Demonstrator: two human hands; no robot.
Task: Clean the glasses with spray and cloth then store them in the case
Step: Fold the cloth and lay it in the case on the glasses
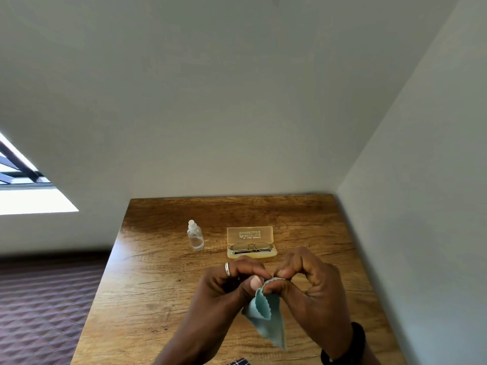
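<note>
Head view. The glasses [251,247], thin metal-rimmed with clear lenses and their temples folded in, lie in the lower tray of an open case [249,233] of translucent pale-yellow plastic; their long axis runs left to right across the view, parallel to the far edge of the wooden table [158,272], as does the long axis of the case; the case lid stands open on the far side, leaning away from the person; the lid bears a small logo and several lines of white print, inverted as seen from here and too small to read. To the left of the case, apart from it, stands a small clear spray bottle [195,237], upright, with a whitish cap and no legible label. On the near side of the case, above the table, both hands meet on a teal cloth [266,312] with a zigzag-cut edge; the left hand [226,283], with a silver ring [227,269], pinches the cloth's upper edge between curled thumb and fingers; the right hand [313,285], with a black wristband [353,346], pinches the same edge just beside it; the cloth hangs folded below the fingers, tapering to a corner that points toward the person. Neither hand touches the glasses, case or bottle.
</note>
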